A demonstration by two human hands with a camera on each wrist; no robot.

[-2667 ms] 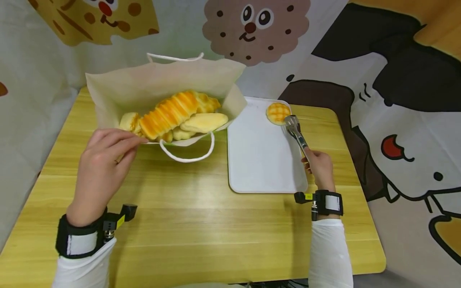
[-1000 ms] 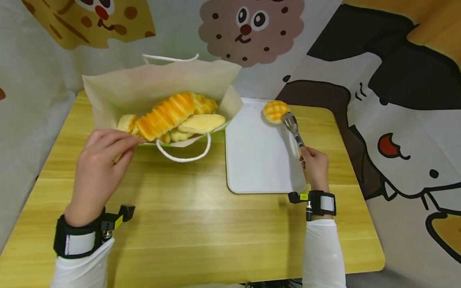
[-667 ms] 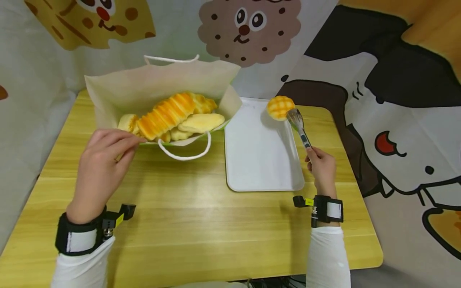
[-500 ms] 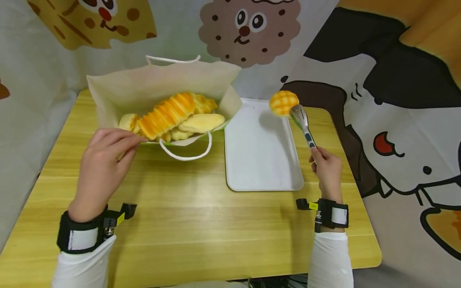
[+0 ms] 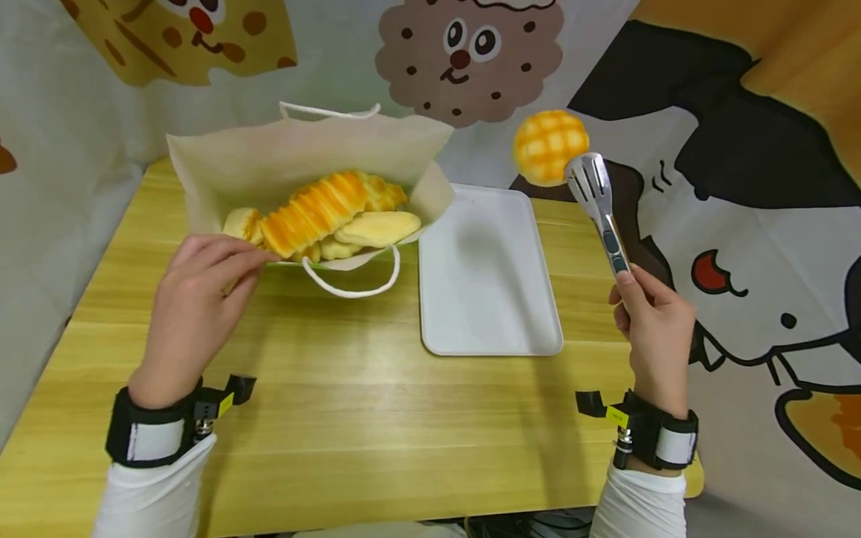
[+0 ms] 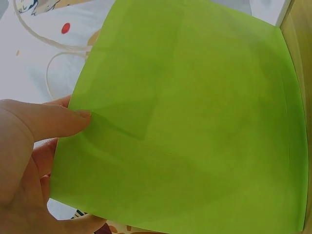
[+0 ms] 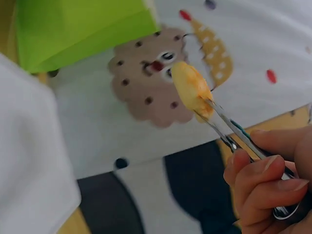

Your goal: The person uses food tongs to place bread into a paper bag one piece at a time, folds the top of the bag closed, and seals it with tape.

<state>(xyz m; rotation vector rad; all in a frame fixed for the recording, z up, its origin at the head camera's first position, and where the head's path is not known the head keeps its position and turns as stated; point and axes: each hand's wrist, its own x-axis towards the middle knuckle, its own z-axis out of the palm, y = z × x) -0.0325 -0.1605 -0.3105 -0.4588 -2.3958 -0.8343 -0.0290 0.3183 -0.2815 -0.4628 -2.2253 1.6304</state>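
In the head view my right hand point(image 5: 659, 336) grips metal tongs point(image 5: 605, 217). A round bun with a grid-patterned golden top point(image 5: 551, 148) is held in their tips, up in the air above the far end of the white tray point(image 5: 491, 299). The right wrist view shows the bun point(image 7: 191, 88) edge-on between the two tong arms. My left hand point(image 5: 202, 314) pinches the near rim of a paper bag point(image 5: 296, 153), green outside point(image 6: 185, 117) and pale inside. Several breads lie in the bag, with a ridged golden loaf point(image 5: 316, 213) on top and a pale oval bread point(image 5: 380, 229) beside it.
The bag's white rope handle point(image 5: 350, 291) hangs over its near side. Bag and tray stand side by side on a wooden table point(image 5: 377, 418). A cartoon-printed cloth point(image 5: 336, 37) rises behind the table and along its right side.
My right hand has lifted the bun off the tray with the tongs and raised it, moving right and nearer the camera. The left hand stays on the bag's rim.
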